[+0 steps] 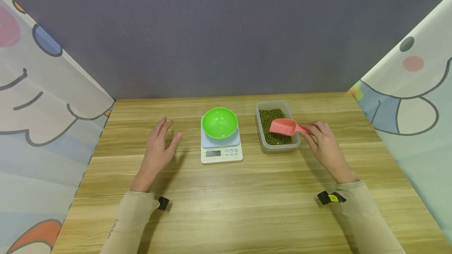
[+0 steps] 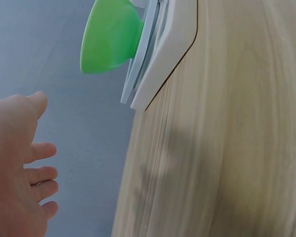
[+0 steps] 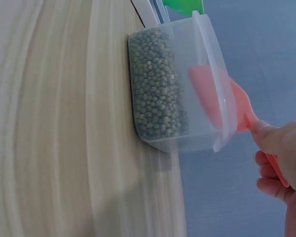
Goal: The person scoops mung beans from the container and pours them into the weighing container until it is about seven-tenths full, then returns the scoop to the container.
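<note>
My right hand (image 1: 326, 148) grips the handle of a pink scoop (image 1: 283, 126). The scoop's bowl hangs over green mung beans (image 1: 272, 115) in a clear plastic container (image 1: 263, 144). From the right wrist view, the scoop (image 3: 205, 91) reaches inside the container (image 3: 200, 133), above the beans (image 3: 155, 89), and looks to be apart from them. My left hand (image 1: 158, 150) hovers with fingers extended, holding nothing. To its right, a green bowl (image 1: 220, 123) sits on a white kitchen scale (image 1: 221, 156); the display digits are too small to read.
The scale stands mid-table, left of the bean container, on a wood-grain table (image 1: 226, 207). A grey partition (image 1: 226, 34) rises behind the table. Cartoon-printed sheets (image 1: 46, 89) flank both sides. A black strap piece (image 1: 163, 203) sticks out at each wrist.
</note>
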A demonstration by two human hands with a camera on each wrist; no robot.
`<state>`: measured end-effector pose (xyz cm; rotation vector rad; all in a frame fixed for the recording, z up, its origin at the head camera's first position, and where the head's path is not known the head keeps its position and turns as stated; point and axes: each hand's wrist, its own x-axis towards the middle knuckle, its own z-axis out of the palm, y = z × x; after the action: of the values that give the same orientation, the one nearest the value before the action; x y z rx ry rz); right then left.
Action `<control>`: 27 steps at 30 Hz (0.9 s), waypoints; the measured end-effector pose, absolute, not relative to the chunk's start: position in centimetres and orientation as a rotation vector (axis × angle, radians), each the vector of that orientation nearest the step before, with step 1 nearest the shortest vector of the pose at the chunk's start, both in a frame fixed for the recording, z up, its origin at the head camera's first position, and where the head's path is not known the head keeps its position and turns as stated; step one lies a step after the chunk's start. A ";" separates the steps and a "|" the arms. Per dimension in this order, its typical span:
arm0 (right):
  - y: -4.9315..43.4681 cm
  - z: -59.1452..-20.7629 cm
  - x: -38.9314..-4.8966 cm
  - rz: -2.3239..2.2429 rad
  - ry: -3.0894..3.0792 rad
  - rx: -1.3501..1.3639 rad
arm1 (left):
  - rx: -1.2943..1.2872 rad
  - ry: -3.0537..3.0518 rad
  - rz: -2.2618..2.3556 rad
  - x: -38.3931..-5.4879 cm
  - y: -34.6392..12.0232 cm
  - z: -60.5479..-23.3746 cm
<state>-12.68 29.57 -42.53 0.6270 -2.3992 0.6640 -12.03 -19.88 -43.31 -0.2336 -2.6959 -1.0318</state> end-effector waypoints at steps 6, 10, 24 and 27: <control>29.6 -42.1 -12.6 0.636 -2.434 0.651 | -0.258 -2.658 -1.085 -12.1 -19.6 -43.4; 29.6 -41.6 -12.6 0.617 -2.427 0.690 | -0.307 -2.606 -1.151 -12.4 -19.4 -43.5; 28.5 -40.1 -12.4 0.539 -2.464 0.734 | -0.395 -2.611 -1.270 -13.1 -18.5 -44.0; 28.2 -40.0 -12.3 0.537 -2.476 0.732 | -0.396 -2.617 -1.270 -13.1 -18.3 -44.1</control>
<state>-12.33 28.21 -39.95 0.7321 -2.4760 0.5374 -13.15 -18.33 -44.14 -0.3964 -2.6170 -1.2703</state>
